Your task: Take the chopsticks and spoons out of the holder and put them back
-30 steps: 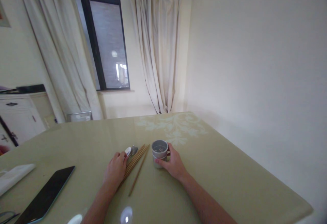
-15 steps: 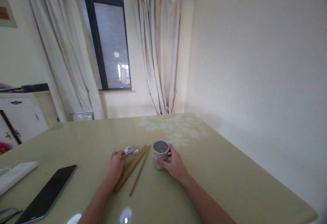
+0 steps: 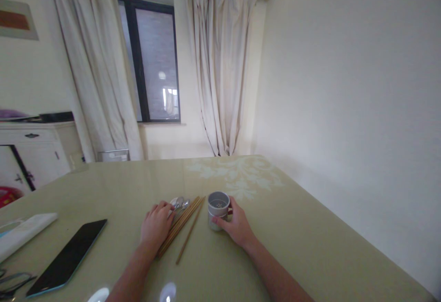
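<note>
My right hand [image 3: 235, 223] is closed around a grey utensil holder [image 3: 217, 204], thumb on its near side and fingers behind. The holder stands upright, its bottom pierced with small holes and nothing inside. To its left lies a bundle of wooden chopsticks [image 3: 179, 226], with a single chopstick [image 3: 190, 231] apart from them. My left hand [image 3: 157, 221] rests over the left side of the bundle, fingers bent around the handles of metal spoons [image 3: 179, 202]. The spoon bowls stick out past the fingertips; the handles are mostly hidden under the hand.
On the left of the glossy green table [image 3: 292, 247] lie a dark tablet [image 3: 69, 256], a white flat object [image 3: 29, 233] and a pair of glasses [image 3: 15, 281]. A wall [image 3: 344, 109] runs along the table's right side. Curtains [image 3: 220, 63] hang beyond the far edge.
My left hand has turned flatter over the spoons, and the spoon bowls have shifted slightly. My right hand still holds the utensil holder. The whole view has swung a little to the left.
</note>
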A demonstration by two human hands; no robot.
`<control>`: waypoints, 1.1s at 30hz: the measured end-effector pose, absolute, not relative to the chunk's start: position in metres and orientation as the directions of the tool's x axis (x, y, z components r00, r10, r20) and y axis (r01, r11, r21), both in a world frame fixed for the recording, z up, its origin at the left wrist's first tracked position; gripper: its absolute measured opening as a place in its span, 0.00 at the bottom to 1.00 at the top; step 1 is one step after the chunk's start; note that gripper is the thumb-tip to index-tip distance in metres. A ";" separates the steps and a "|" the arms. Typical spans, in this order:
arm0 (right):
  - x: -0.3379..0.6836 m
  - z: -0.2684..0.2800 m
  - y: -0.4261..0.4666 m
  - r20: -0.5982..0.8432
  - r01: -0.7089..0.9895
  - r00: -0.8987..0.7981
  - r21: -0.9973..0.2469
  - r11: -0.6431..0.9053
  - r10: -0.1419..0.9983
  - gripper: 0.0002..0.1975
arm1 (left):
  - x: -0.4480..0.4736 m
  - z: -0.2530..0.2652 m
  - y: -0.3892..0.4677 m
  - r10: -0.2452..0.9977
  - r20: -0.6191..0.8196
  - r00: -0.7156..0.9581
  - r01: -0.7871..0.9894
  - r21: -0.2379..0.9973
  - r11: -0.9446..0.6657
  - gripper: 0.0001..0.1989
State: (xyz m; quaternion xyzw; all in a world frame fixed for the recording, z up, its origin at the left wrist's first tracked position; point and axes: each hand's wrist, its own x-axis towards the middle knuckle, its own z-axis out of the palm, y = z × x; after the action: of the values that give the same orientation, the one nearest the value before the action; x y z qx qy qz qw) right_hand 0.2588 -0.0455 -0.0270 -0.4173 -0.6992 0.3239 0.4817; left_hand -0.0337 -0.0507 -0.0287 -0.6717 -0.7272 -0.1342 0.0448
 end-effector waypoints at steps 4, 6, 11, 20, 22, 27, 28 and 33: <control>0.258 -0.026 -0.047 0.399 0.270 -0.189 -0.858 0.438 0.897 0.30 | -0.029 -0.023 -0.051 0.962 0.255 -0.101 0.995 0.037 0.095 0.17; 0.258 -0.026 -0.047 0.400 0.267 -0.190 -0.858 0.439 0.897 0.31 | -0.028 -0.023 -0.050 0.956 0.267 -0.118 0.993 0.034 0.113 0.18; 0.259 -0.025 -0.047 0.393 0.266 -0.204 -0.859 0.437 0.897 0.31 | -0.033 -0.031 -0.047 0.936 0.314 -0.159 0.985 0.114 0.129 0.16; 0.259 -0.028 -0.046 0.389 0.271 -0.203 -0.859 0.434 0.898 0.32 | -0.047 -0.042 -0.035 0.885 0.388 -0.257 0.911 0.404 0.087 0.20; 0.259 -0.029 -0.045 0.387 0.272 -0.204 -0.860 0.431 0.899 0.32 | -0.049 -0.041 -0.035 0.879 0.391 -0.273 0.900 0.427 0.089 0.21; 0.259 -0.031 -0.045 0.382 0.282 -0.204 -0.859 0.428 0.901 0.33 | -0.046 -0.033 -0.041 0.904 0.364 -0.224 0.899 0.435 0.048 0.23; 0.259 -0.031 -0.045 0.380 0.284 -0.204 -0.859 0.426 0.902 0.33 | -0.044 -0.030 -0.043 0.910 0.361 -0.204 0.916 0.398 0.048 0.23; 0.259 -0.030 -0.045 0.377 0.278 -0.205 -0.862 0.423 0.903 0.33 | -0.031 -0.018 -0.056 0.935 0.321 -0.149 0.982 0.157 0.103 0.22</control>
State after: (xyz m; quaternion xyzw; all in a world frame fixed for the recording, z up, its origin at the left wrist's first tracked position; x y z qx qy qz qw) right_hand 0.2587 -0.0452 -0.0300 -0.4212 -0.7012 0.3330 0.4692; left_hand -0.0306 -0.0563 -0.0183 -0.6485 -0.7392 -0.1677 0.0701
